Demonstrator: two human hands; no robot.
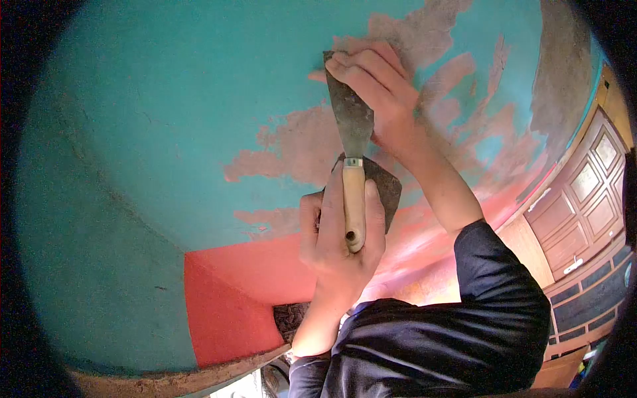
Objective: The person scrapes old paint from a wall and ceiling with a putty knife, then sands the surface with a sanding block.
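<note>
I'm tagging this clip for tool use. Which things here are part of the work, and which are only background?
In use:
- scraper, wooden handle in the left hand
- right hand, fingers pressing the blade
- teal surface with peeled patches

Background:
- wooden door
- red wall section

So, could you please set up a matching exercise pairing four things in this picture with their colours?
Things:
1. scraper handle
2. sleeve
3. wall paint
4. door

Colours:
a. teal
b. pale wood
c. brown
d. dark navy

The left hand grips the handle; the right hand presses the blade against the wall.

Pairs: 1-b, 2-d, 3-a, 4-c
</note>
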